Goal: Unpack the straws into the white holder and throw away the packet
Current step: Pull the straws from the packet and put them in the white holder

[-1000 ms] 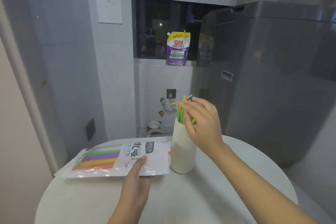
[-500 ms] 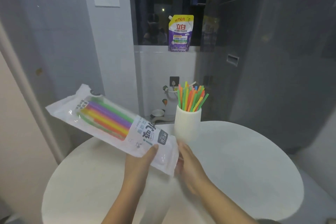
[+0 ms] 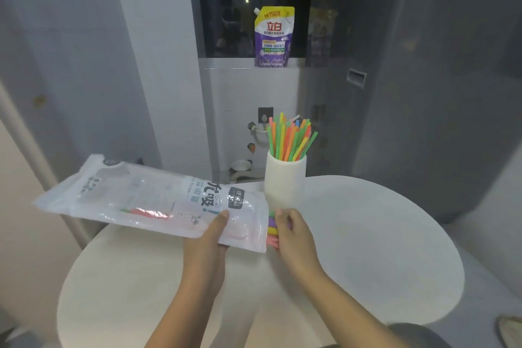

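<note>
Here the left hand (image 3: 207, 237) grips the straw packet (image 3: 152, 200) near its open end, thumb on top beside the print "Drink" and "Straw". The right hand (image 3: 293, 234) closes on a bundle of straws (image 3: 271, 230) poking from that end. Just beyond the right hand stands the white holder (image 3: 284, 181), full of coloured straws (image 3: 289, 138). On the far sill, a purple pouch (image 3: 273, 37) reads "立白" and "150克".

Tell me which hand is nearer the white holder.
Right. The right hand sits just below the white holder, pulling straws from the packet; the left hand grips the packet farther left.
</note>
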Action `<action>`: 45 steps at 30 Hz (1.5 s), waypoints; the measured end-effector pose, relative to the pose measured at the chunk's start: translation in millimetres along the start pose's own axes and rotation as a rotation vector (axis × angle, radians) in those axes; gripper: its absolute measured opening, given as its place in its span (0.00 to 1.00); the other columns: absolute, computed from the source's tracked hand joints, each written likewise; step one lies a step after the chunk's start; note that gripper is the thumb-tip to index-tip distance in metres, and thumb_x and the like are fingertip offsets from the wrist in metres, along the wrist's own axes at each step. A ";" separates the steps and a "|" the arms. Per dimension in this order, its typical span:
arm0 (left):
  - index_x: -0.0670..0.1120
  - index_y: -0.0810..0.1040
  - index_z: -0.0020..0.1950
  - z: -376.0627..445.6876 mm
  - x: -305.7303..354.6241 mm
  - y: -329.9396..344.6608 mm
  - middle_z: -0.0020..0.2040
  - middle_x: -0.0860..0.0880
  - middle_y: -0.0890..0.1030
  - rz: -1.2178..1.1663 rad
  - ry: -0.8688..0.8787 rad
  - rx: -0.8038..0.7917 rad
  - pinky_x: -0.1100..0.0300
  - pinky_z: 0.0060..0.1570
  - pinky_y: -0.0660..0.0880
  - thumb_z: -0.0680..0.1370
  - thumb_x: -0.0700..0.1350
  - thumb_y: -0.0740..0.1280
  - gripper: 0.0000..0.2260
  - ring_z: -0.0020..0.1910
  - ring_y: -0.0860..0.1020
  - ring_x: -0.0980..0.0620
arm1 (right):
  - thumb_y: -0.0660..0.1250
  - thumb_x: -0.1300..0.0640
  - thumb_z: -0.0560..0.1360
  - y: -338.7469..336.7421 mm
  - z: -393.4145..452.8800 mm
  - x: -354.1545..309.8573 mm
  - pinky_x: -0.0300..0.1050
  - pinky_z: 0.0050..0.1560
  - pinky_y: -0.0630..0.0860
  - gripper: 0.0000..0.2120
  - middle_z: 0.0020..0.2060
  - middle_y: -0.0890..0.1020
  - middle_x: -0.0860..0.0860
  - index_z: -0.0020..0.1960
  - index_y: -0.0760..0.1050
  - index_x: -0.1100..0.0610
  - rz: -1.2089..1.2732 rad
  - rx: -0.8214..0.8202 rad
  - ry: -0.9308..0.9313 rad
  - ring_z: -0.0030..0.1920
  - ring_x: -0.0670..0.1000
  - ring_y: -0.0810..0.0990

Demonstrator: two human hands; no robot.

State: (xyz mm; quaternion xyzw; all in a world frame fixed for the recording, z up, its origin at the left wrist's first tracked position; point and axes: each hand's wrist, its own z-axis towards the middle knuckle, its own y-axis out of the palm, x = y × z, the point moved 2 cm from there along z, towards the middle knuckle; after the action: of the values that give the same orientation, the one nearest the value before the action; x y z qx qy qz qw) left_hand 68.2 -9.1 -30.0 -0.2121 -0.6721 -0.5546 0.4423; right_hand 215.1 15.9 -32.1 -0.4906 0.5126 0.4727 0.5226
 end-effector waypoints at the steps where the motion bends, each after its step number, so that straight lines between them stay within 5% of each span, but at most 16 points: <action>1: 0.46 0.76 0.63 -0.5 -1.8 0.9 0.55 0.49 0.84 -0.059 -0.035 0.013 0.60 0.42 0.80 0.76 0.36 0.66 0.17 0.53 0.82 0.52 | 0.59 0.51 0.79 -1.6 -0.1 -1.7 0.43 0.38 0.80 0.09 0.41 0.83 0.53 0.43 0.72 0.54 -0.064 -0.004 -0.070 0.38 0.51 0.82; 9: 0.47 0.76 0.55 3.2 -7.8 -0.6 0.43 0.50 0.86 -0.345 -0.211 0.081 0.56 0.36 0.81 0.76 0.33 0.62 0.12 0.42 0.84 0.54 | 0.61 0.51 0.78 -18.6 7.6 -17.8 0.29 0.36 0.69 0.04 0.40 0.79 0.47 0.46 0.72 0.50 -0.473 -0.006 -0.443 0.42 0.46 0.76; 14: 0.47 0.73 0.63 3.8 -9.1 -0.6 0.55 0.47 0.82 -0.397 -0.234 0.119 0.50 0.46 0.81 0.76 0.31 0.61 0.17 0.52 0.81 0.50 | 0.62 0.54 0.77 -27.4 14.0 -29.2 0.27 0.35 0.65 0.06 0.40 0.77 0.46 0.48 0.75 0.56 -0.621 0.009 -0.567 0.41 0.47 0.73; 22: 0.47 0.75 0.58 5.0 -8.4 -0.4 0.55 0.48 0.82 -0.395 -0.219 0.173 0.52 0.44 0.81 0.77 0.31 0.61 0.15 0.54 0.80 0.50 | 0.61 0.58 0.78 -40.6 18.9 -31.7 0.24 0.36 0.69 0.02 0.38 0.76 0.42 0.48 0.72 0.52 -0.385 0.044 -0.421 0.40 0.41 0.74; 28: 0.47 0.76 0.56 7.4 -4.8 -4.4 0.45 0.51 0.85 -0.377 -0.199 0.167 0.55 0.44 0.81 0.77 0.32 0.61 0.13 0.48 0.81 0.52 | 0.61 0.52 0.78 -51.4 23.4 -30.4 0.34 0.33 0.75 0.06 0.35 0.78 0.46 0.46 0.74 0.52 -0.235 0.043 -0.285 0.32 0.40 0.77; 31: 0.47 0.76 0.54 5.0 -7.8 -3.1 0.43 0.51 0.85 -0.370 -0.211 0.158 0.56 0.43 0.82 0.77 0.32 0.62 0.12 0.44 0.83 0.54 | 0.63 0.47 0.77 -45.5 19.7 -23.8 0.34 0.30 0.75 0.10 0.33 0.80 0.47 0.46 0.76 0.53 0.044 0.046 -0.097 0.29 0.40 0.77; 36: 0.47 0.77 0.54 2.5 -9.5 0.0 0.42 0.52 0.86 -0.369 -0.190 0.147 0.56 0.47 0.80 0.77 0.33 0.62 0.12 0.44 0.84 0.55 | 0.71 0.50 0.67 -34.5 16.7 -20.2 0.43 0.42 0.80 0.15 0.36 0.84 0.51 0.49 0.79 0.58 0.611 -0.091 0.101 0.38 0.48 0.83; 41: 0.46 0.77 0.53 -2.1 -13.4 4.7 0.42 0.51 0.86 -0.368 -0.211 0.101 0.55 0.47 0.80 0.77 0.33 0.62 0.11 0.42 0.84 0.55 | 0.70 0.53 0.70 -23.4 12.9 -19.9 0.47 0.39 0.81 0.15 0.44 0.86 0.53 0.56 0.80 0.54 0.629 -0.203 0.163 0.44 0.53 0.85; 45: 0.47 0.77 0.56 -2.6 -14.7 5.3 0.45 0.50 0.86 -0.376 -0.217 0.105 0.53 0.49 0.80 0.77 0.32 0.62 0.13 0.46 0.83 0.53 | 0.66 0.53 0.73 -24.8 12.6 -22.8 0.44 0.34 0.80 0.08 0.35 0.84 0.51 0.43 0.82 0.54 0.583 -0.216 0.165 0.37 0.51 0.84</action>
State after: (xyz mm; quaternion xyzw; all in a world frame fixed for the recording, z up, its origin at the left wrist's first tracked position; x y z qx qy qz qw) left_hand 80.8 -6.9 -39.3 -0.1181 -0.7715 -0.5655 0.2665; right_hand 240.1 26.9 -8.6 -0.4124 0.6190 0.6128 0.2668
